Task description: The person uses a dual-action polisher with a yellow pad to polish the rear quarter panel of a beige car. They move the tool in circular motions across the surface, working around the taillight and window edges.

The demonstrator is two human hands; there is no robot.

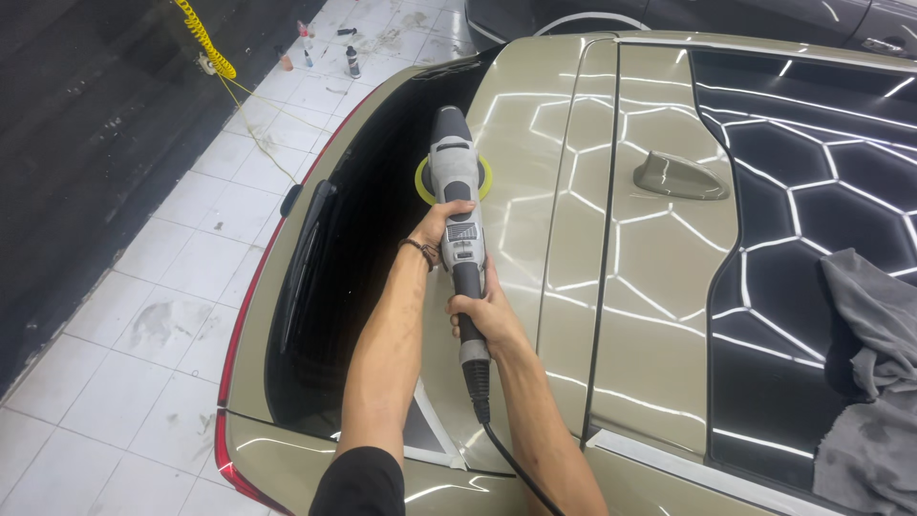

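Polisher (457, 205) sits on the tan car roof (573, 220), near the rear edge above the dark back window (373, 239). Its yellow pad (424, 182) is flat on the paint, body pointing away from me. My left hand (441, 227) is wrapped shut around the grey mid-body, wrist bent, band on wrist, forearm reaching straight out. My right hand (487, 313) is closed on the black rear grip nearer me, elbow low. Black cord (506, 459) trails off the tail toward me. Fin antenna (680, 177) to the right, grey cloth (874, 382) far right on the glass panel. Bottles (330, 50) on white floor tiles, far left.
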